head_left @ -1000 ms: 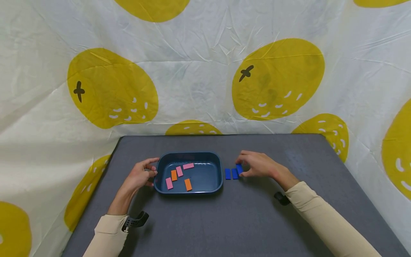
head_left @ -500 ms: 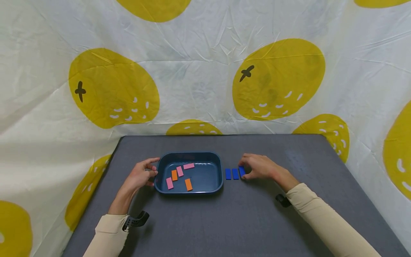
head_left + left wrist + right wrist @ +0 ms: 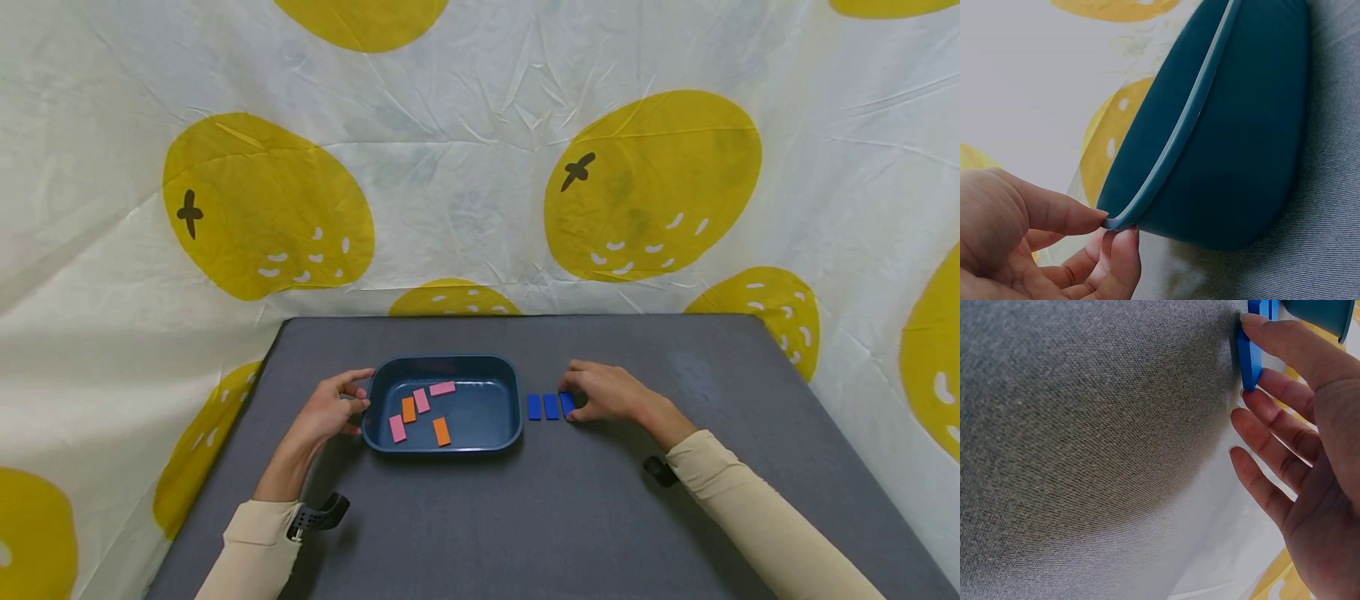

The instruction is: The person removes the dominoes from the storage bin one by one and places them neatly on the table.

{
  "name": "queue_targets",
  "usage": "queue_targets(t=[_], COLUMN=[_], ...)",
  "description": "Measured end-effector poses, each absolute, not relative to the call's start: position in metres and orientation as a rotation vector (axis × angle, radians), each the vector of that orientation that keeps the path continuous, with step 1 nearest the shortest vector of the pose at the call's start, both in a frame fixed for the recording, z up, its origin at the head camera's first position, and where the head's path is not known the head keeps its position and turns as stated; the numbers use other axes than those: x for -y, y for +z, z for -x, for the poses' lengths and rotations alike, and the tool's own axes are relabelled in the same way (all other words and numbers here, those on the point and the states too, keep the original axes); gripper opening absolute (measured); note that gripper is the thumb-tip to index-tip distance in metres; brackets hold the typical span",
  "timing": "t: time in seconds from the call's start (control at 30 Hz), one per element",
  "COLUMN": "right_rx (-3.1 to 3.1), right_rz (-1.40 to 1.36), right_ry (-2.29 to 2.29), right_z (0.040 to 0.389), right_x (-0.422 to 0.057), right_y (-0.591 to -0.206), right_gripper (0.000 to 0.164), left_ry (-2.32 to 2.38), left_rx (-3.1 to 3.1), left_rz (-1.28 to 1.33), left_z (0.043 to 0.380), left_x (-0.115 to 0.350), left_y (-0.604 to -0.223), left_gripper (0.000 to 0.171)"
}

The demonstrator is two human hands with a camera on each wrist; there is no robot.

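Observation:
My left hand (image 3: pixel 328 406) pinches the rim of a dark blue tray (image 3: pixel 1229 156) at its left end, thumb on top and fingers beneath in the left wrist view. Inside the tray lie several pink and orange blocks, among them a pink block (image 3: pixel 442 388) and an orange block (image 3: pixel 441 432). To the right of the tray, three flat blue blocks form a row on the table. My right hand (image 3: pixel 606 390) has the rightmost blue block (image 3: pixel 1249 359) between thumb and fingertips, at the table surface. The left blue block (image 3: pixel 534 407) and middle blue block (image 3: pixel 551 406) lie beside it.
A dark grey cloth-covered table (image 3: pixel 480 517) carries everything. Behind it and to both sides hangs a white curtain (image 3: pixel 465 192) with yellow fruit prints. Each wrist wears a black band, such as the left wristband (image 3: pixel 321 513).
The right hand has moved slightly right and down, bringing the tilted third blue block off its neighbour to the end of the row. The left hand keeps its hold on the tray.

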State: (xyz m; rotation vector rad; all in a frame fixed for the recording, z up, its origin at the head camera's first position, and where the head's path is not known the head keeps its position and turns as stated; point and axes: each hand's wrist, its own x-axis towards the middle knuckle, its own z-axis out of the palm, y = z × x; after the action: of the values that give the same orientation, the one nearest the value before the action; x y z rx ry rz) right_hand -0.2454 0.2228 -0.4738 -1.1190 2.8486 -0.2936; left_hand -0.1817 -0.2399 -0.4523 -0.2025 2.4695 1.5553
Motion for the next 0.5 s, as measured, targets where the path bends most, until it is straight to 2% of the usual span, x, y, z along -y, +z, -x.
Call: queue_targets(t=[0.5], right_rx=[-2.844], right_rz=[1.121], right_ry=[-0.280], right_z=[0.2458], right_x=[-0.2233], right_y=[-0.4741], right_gripper=[0.043], left_ry=[1.565], left_rx=[-2.474], left_rz=[0.186], left_z=[0.1813], left_x=[0.2401], left_y=[-0.4530], left_gripper=[0.053])
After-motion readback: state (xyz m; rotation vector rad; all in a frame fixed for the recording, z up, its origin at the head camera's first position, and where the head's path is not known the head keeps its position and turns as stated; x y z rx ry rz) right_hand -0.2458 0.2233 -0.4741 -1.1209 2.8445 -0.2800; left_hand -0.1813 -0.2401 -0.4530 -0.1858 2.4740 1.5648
